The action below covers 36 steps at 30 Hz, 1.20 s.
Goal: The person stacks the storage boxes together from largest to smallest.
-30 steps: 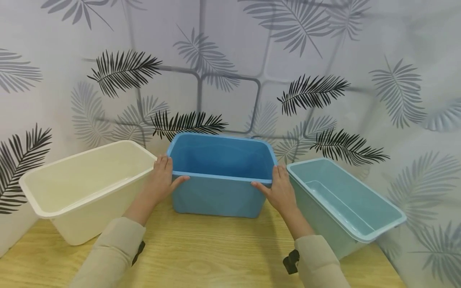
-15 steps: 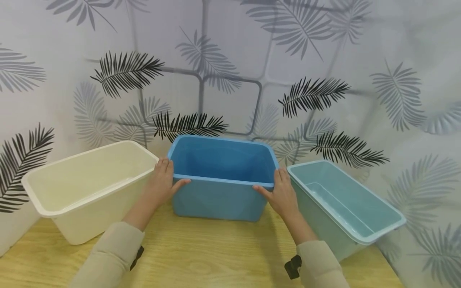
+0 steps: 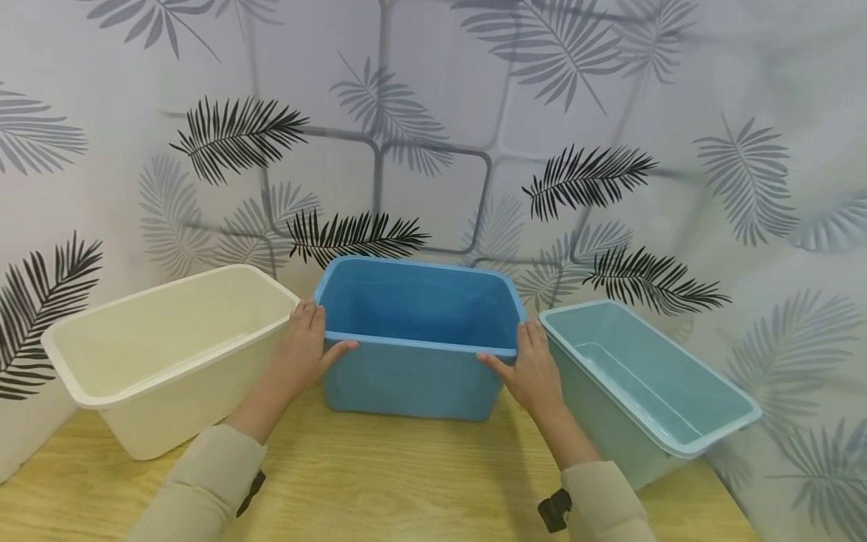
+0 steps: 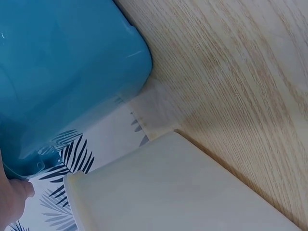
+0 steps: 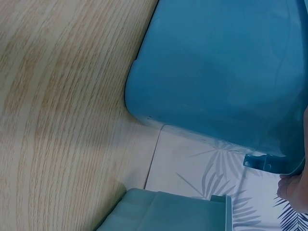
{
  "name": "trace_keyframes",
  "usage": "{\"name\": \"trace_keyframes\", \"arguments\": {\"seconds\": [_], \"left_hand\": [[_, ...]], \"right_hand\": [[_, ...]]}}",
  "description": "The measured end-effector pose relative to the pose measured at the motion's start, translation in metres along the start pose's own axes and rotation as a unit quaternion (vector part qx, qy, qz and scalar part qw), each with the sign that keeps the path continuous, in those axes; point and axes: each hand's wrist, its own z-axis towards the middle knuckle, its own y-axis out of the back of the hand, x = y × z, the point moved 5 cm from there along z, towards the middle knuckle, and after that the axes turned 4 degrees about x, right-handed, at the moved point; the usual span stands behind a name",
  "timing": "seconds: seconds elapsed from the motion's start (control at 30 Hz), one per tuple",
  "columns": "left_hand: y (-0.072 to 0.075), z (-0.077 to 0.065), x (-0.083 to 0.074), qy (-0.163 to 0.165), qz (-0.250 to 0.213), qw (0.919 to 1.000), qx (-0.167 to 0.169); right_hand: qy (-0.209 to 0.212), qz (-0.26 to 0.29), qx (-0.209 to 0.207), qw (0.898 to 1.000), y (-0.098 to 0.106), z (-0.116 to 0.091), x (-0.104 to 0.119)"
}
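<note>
A blue plastic storage bin (image 3: pixel 409 380) stands upright on the wooden table, its inside bare. At its left end my left hand (image 3: pixel 298 352) grips the rim, thumb along the front wall just under the lip. My right hand (image 3: pixel 533 367) holds the opposite end the same way. In the left wrist view, a fingertip (image 4: pixel 17 197) shows curled beneath the rim of the bin (image 4: pixel 62 67). The right wrist view likewise has fingers (image 5: pixel 293 188) tucked under the lip beside the bin's wall (image 5: pixel 216 72).
To the left stands a cream bin (image 3: pixel 179 403), angled inward and close to my left hand. A pale teal bin (image 3: pixel 609 406) sits at the right, near my right hand. Behind all three hangs a leaf-patterned curtain (image 3: pixel 433 196). Wood-grain tabletop (image 3: pixel 386 482) lies in front.
The blue bin has shifted slightly toward me with both hands keeping their grip. The cream and teal bins stay where they were.
</note>
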Motion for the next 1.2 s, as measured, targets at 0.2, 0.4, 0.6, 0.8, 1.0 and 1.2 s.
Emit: {"name": "trace_keyframes", "arguments": {"seconds": [0.2,0.4,0.6,0.8,1.0,1.2], "left_hand": [[0.0,-0.003,-0.001,-0.001,0.006,0.9999,-0.009],[0.001,-0.006,-0.002,-0.013,0.002,0.9995,-0.028],[0.001,-0.009,-0.004,-0.022,0.003,0.9987,-0.046],[0.003,-0.011,-0.006,-0.024,0.005,0.9985,-0.049],[0.003,-0.014,-0.007,-0.021,0.009,0.9985,-0.049],[0.002,-0.017,-0.007,-0.021,0.009,0.998,-0.058]], "right_hand": [[0.003,-0.006,-0.007,1.0,0.001,-0.003,0.0],[0.006,-0.011,-0.014,1.0,0.001,-0.005,0.0],[0.006,-0.009,-0.026,1.0,0.001,-0.007,0.0],[0.007,-0.008,-0.035,0.999,0.002,-0.01,0.001],[0.004,-0.015,-0.03,0.999,0.002,-0.012,0.0],[0.016,-0.014,-0.044,0.999,0.003,-0.015,0.001]]}}
